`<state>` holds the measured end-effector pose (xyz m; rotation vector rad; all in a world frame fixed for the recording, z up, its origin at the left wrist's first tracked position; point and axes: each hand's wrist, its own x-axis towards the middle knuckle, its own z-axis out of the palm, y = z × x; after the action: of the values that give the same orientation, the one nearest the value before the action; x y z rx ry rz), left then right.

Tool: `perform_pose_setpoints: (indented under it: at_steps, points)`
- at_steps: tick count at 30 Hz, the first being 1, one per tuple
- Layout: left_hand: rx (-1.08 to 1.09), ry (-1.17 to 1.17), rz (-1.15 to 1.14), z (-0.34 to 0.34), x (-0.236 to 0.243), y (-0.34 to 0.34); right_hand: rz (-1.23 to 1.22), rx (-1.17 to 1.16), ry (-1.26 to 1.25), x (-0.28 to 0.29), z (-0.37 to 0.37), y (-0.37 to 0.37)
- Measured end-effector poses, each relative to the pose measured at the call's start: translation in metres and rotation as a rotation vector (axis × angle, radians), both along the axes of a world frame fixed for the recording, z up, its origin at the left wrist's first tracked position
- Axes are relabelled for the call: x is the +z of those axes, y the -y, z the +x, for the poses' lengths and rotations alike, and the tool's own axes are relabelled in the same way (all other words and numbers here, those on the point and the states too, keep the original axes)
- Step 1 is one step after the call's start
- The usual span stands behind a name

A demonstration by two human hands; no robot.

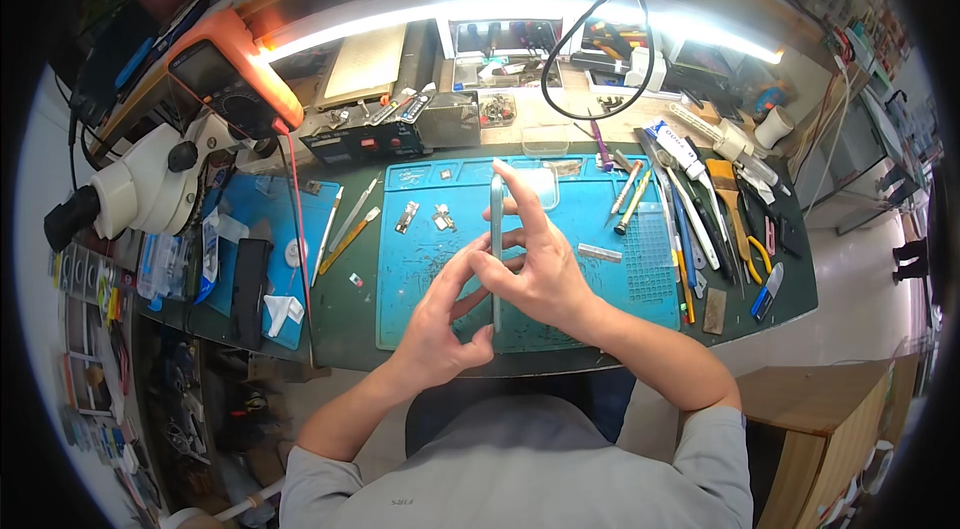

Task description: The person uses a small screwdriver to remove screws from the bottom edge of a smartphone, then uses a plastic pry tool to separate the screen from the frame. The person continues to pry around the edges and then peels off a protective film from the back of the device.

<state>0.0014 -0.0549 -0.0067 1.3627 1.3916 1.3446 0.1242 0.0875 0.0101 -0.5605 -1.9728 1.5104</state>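
A slim smartphone (497, 304) stands on edge between my hands, above the blue repair mat (420, 329). Only its narrow side shows, so its screen and back are hidden. My left hand (440, 314) grips it from the left, with the thumb near the lower end. From the right, my right hand (550, 274) holds it too, its index finger reaching up to the top end and its thumb bent against the side. Small metal parts (443, 218) and a silver strip (599, 252) lie on the mat to either side of my hands.
An orange multimeter (235, 69) and a white microscope (150, 179) stand at the left. Tweezers (357, 214) and brushes lie left of the mat. Pliers (760, 259), a wide brush (728, 194) and several screwdrivers crowd the right. A black cable (545, 79) loops over the back.
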Motion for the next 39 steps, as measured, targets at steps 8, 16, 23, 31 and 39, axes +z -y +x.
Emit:
perform_pose_setpoints:
  at_steps: [8,16,23,31,39]
  points:
    - [0.026,-0.03,-0.015,0.0,0.0,-0.001,0.007,-0.008,0.004,-0.002,-0.001,-0.002]
    - [0.058,0.006,-0.056,0.001,0.007,-0.004,0.008,-0.011,-0.003,-0.006,0.0,-0.003]
    - [0.082,-0.014,-0.021,0.001,0.011,-0.009,0.031,0.001,-0.041,-0.004,0.001,0.0]
    - [0.112,-0.063,-0.011,-0.005,0.009,-0.014,0.03,0.0,-0.055,-0.005,0.001,-0.001]
    - [0.135,-0.09,0.032,-0.01,0.009,-0.02,0.04,0.007,-0.077,-0.009,0.0,-0.002]
